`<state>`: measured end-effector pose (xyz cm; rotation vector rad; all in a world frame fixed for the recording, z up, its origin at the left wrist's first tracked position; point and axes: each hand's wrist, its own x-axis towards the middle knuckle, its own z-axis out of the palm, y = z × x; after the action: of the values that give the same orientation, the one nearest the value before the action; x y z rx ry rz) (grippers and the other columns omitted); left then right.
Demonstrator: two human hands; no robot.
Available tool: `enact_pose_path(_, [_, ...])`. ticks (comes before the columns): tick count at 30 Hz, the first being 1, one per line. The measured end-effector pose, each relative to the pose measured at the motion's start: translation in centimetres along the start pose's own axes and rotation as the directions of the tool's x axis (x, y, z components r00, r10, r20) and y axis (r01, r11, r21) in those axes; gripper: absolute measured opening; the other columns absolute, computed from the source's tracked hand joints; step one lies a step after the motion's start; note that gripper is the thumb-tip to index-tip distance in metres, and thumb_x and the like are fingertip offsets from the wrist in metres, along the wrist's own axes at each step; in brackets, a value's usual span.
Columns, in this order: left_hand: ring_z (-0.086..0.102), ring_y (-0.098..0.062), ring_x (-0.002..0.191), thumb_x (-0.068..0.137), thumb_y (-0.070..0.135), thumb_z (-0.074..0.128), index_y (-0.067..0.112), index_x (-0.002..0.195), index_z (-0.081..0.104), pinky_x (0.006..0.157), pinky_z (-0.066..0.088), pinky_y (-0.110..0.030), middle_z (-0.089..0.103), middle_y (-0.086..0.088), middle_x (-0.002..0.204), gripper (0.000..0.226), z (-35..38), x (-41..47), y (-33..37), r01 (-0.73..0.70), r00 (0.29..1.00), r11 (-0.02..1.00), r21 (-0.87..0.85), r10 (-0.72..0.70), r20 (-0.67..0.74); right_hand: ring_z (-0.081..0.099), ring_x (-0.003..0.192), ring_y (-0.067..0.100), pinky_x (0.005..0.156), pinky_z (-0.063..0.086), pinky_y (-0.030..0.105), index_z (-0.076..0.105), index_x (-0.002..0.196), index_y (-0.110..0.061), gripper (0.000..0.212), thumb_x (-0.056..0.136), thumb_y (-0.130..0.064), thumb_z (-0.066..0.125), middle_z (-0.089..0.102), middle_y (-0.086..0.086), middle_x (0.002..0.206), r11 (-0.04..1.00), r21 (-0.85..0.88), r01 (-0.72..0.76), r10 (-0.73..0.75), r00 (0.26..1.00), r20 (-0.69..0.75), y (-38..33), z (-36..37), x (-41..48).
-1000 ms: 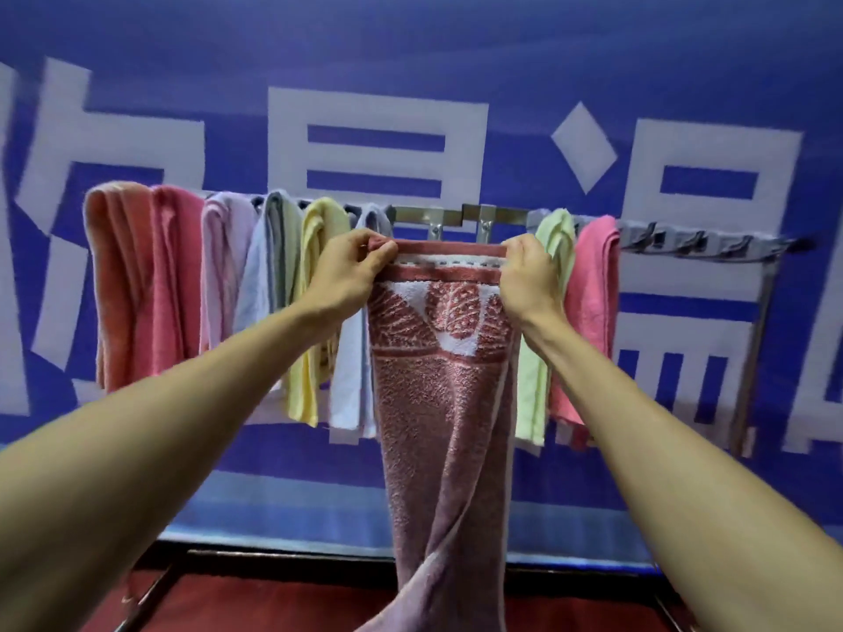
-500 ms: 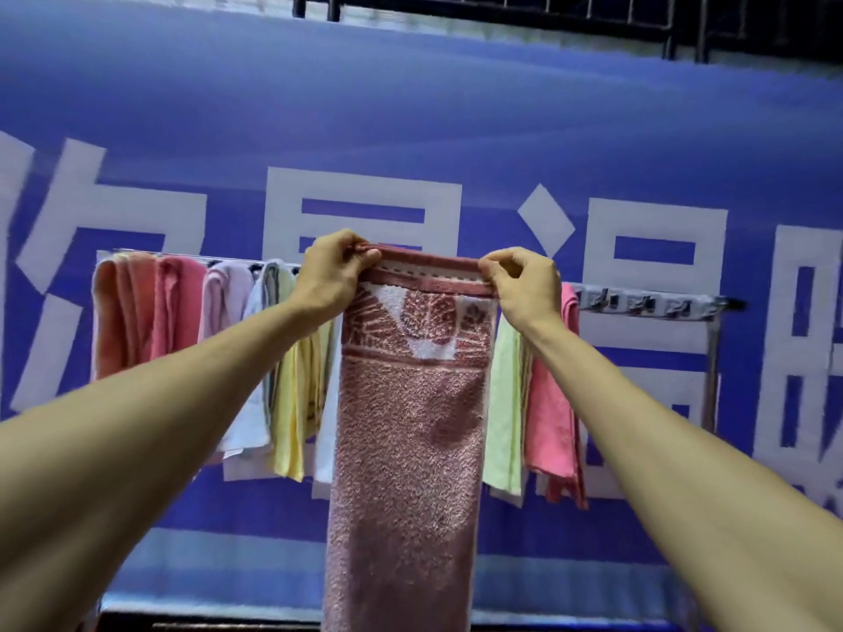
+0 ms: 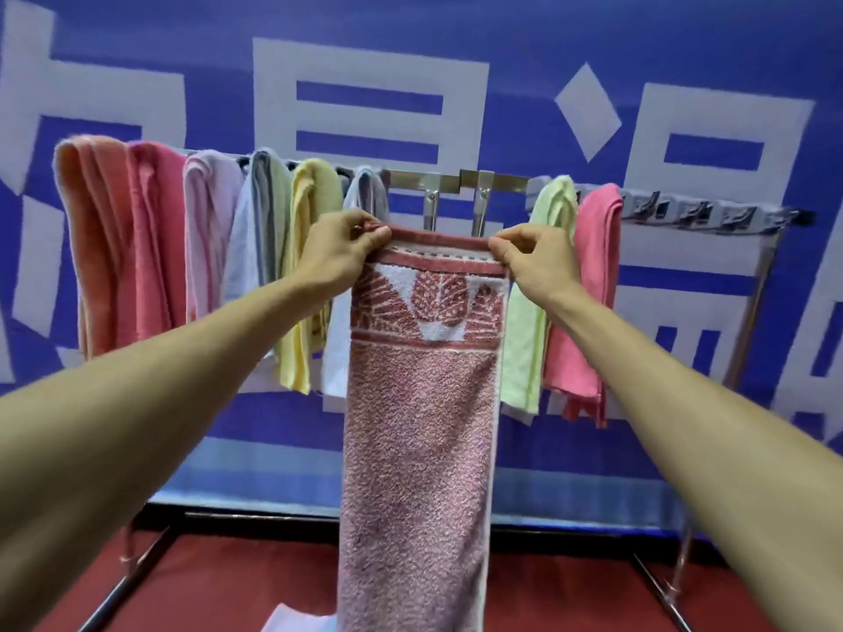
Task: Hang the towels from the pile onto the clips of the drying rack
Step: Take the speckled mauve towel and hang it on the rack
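Note:
I hold a dusty-pink towel (image 3: 417,426) with a white leaf pattern stretched by its top edge, hanging straight down in front of the drying rack (image 3: 456,181). My left hand (image 3: 340,253) pinches its top left corner and my right hand (image 3: 536,255) pinches the top right corner. The towel's top edge sits just below the rack's metal bar, in the gap between hung towels. Empty grey clips (image 3: 693,212) line the bar's right part. A bit of white and light-blue cloth (image 3: 296,622) shows at the bottom edge.
Several towels hang on the bar: orange (image 3: 86,239), pink (image 3: 153,239), lilac (image 3: 207,230), grey-blue (image 3: 262,221), yellow (image 3: 310,248) on the left; light green (image 3: 531,321) and pink (image 3: 588,303) on the right. A blue banner (image 3: 410,47) stands behind. The rack's right leg (image 3: 752,303) stands on a red floor (image 3: 228,586).
The view has tilted back down, so the rack sits higher in frame than half a second ago. The towel's top edge is now just under the bar. Both hands keep their hold.

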<state>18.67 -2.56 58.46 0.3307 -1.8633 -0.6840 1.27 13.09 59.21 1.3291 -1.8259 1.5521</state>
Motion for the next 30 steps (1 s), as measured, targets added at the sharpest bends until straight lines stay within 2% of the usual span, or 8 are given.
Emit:
enact_pose_path(2, [0.055,-0.003,0.068,0.091,0.023,0.063,0.016,0.087,0.065,0.060,0.042,-0.012,0.063,0.005,0.077,0.009,1.1,-0.9,-1.8,0.047,0.998,0.998,0.047,-0.049,0.040,0.058,0.065,0.006,0.065,0.049,0.023,0.075,0.093,-0.010,0.011,0.087,-0.016,0.068,0.068,0.001,0.078,0.998,-0.036,-0.043,0.046,0.997,0.064,2.0,0.7,-0.9])
enact_pose_path(9, [0.050,-0.010,0.068,0.091,0.025,0.062,0.009,0.087,0.066,0.061,0.040,-0.026,0.061,-0.003,0.078,0.017,7.4,-6.6,-10.7,0.356,0.929,0.934,-0.001,-0.354,0.105,0.068,0.069,0.016,0.072,0.059,0.045,0.074,0.071,-0.022,0.010,0.080,-0.026,0.073,0.072,-0.002,0.070,0.944,-0.050,-0.327,0.330,0.922,0.201,10.8,5.3,-6.1])
enact_pose_path(14, [0.053,-0.017,0.069,0.086,0.033,0.066,0.019,0.072,0.062,0.065,0.044,-0.034,0.063,-0.001,0.072,0.020,12.5,-14.0,-17.1,0.630,0.774,0.771,-0.087,-0.618,0.138,0.065,0.054,0.013,0.053,0.057,0.028,0.073,0.070,-0.004,0.019,0.083,-0.019,0.072,0.068,0.001,0.063,0.834,-0.037,-0.550,0.538,0.799,0.268,17.2,9.5,-12.6])
enact_pose_path(16, [0.051,-0.015,0.066,0.088,0.026,0.066,0.017,0.070,0.061,0.063,0.044,-0.030,0.060,-0.002,0.069,0.020,13.5,-16.5,-18.4,0.688,0.725,0.711,-0.145,-0.664,0.183,0.061,0.049,0.007,0.047,0.052,0.020,0.071,0.065,-0.008,0.021,0.083,-0.018,0.072,0.065,0.001,0.061,0.778,-0.005,-0.628,0.604,0.747,0.278,19.1,11.0,-15.3])
enact_pose_path(19, [0.053,-0.008,0.055,0.090,0.017,0.063,0.010,0.072,0.062,0.048,0.043,-0.013,0.057,-0.001,0.063,0.020,14.5,-20.1,-19.7,0.773,0.634,0.609,-0.178,-0.735,0.241,0.062,0.066,0.015,0.056,0.057,0.030,0.070,0.065,-0.011,0.020,0.082,-0.019,0.072,0.065,0.006,0.069,0.657,0.109,-0.746,0.687,0.652,0.320,21.8,13.2,-19.2])
enact_pose_path(22, [0.055,-0.016,0.053,0.088,0.011,0.063,0.007,0.074,0.062,0.051,0.047,-0.022,0.056,-0.008,0.061,0.015,15.7,-21.5,-19.9,0.858,0.508,0.441,-0.265,-0.804,0.308,0.063,0.071,0.016,0.059,0.058,0.034,0.070,0.070,-0.011,0.015,0.083,-0.018,0.071,0.067,0.009,0.077,0.585,0.162,-0.795,0.722,0.601,0.344,23.2,14.9,-22.0])
enact_pose_path(26, [0.058,-0.003,0.059,0.086,0.009,0.065,0.012,0.068,0.068,0.059,0.052,-0.017,0.063,0.005,0.062,0.018,17.0,-20.4,-20.0,0.792,0.609,0.562,-0.240,-0.756,0.239,0.064,0.071,0.016,0.061,0.060,0.036,0.071,0.073,-0.013,0.013,0.082,-0.022,0.073,0.068,0.014,0.079,0.603,0.201,-0.772,0.691,0.631,0.352,22.3,15.7,-21.9])
enact_pose_path(30, [0.055,-0.012,0.063,0.088,0.007,0.063,0.006,0.075,0.067,0.060,0.055,-0.019,0.062,-0.005,0.066,0.013,17.4,-21.0,-19.6,0.839,0.525,0.432,-0.331,-0.802,0.283,0.066,0.067,0.013,0.059,0.060,0.033,0.072,0.075,-0.013,0.008,0.082,-0.018,0.072,0.069,0.009,0.072,0.664,0.121,-0.738,0.654,0.651,0.384,21.1,15.6,-22.3])
